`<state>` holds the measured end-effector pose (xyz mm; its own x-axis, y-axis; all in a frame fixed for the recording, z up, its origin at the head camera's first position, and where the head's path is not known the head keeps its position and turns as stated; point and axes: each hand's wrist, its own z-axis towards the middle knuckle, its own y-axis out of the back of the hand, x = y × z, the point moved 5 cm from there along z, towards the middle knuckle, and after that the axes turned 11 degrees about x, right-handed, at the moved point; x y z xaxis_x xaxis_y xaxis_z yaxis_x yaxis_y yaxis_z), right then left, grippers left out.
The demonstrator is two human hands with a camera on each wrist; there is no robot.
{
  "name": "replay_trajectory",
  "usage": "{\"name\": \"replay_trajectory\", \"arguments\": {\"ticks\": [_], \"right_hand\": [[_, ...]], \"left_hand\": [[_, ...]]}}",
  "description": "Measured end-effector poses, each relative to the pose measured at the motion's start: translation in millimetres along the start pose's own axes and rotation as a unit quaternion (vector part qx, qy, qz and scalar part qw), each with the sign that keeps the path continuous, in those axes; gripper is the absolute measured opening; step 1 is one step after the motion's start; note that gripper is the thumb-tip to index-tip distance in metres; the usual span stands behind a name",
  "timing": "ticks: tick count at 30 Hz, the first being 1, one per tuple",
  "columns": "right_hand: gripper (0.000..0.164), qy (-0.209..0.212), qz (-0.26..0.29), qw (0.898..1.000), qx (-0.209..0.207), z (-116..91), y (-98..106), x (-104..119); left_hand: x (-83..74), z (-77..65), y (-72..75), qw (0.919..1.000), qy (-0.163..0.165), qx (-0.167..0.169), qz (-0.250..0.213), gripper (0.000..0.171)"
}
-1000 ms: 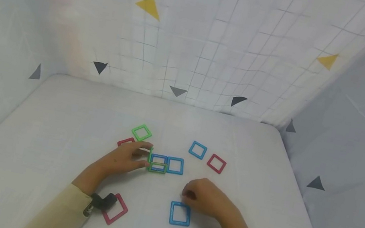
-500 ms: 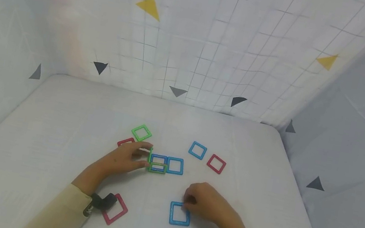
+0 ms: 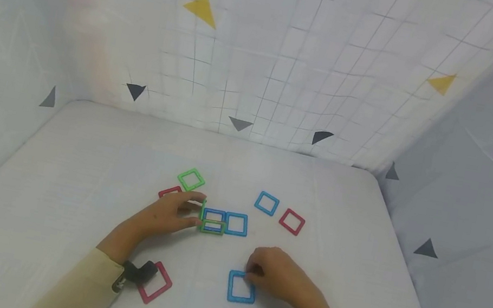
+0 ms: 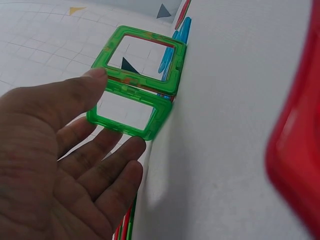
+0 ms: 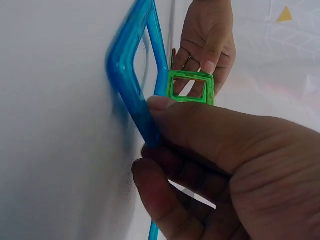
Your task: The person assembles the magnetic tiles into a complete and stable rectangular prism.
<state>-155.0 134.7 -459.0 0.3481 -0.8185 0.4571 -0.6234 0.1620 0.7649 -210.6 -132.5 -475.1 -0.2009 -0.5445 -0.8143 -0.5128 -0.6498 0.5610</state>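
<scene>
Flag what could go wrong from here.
The right hand pinches the blue square near one corner, so it may twist or slip. The left hand pinches at the upright green squares; any shift could tip them. The left wrist camera might knock the nearest red square.

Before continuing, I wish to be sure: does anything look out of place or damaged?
Nothing looks damaged or spilled. The loose light-green square plastic frame beyond the left hand lies turned like a diamond, askew from the two adjoining blue square plastic frames, but this looks like ordinary scatter.
</scene>
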Motion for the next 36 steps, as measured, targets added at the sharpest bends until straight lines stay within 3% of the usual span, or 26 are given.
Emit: {"name": "replay_trajectory", "arguments": {"ticks": [20,27,36], "right_hand": [[0.012,0.009,0.011,0.997,-0.08,-4.7,17.4,-7.9],[0.024,-0.001,-0.014,0.994,-0.112,-6.4,24.4,-7.4],[0.025,-0.014,-0.043,0.987,-0.151,-3.7,34.6,-5.0]], "left_hand": [[1.5,1.9,1.9,0.9997,-0.007,-0.006,0.022,0.06],[1.9,1.3,1.0,0.9998,0.001,-0.006,0.021,0.059],[4.8,1.2,-0.8,0.9998,0.004,-0.007,0.016,0.058]]}}
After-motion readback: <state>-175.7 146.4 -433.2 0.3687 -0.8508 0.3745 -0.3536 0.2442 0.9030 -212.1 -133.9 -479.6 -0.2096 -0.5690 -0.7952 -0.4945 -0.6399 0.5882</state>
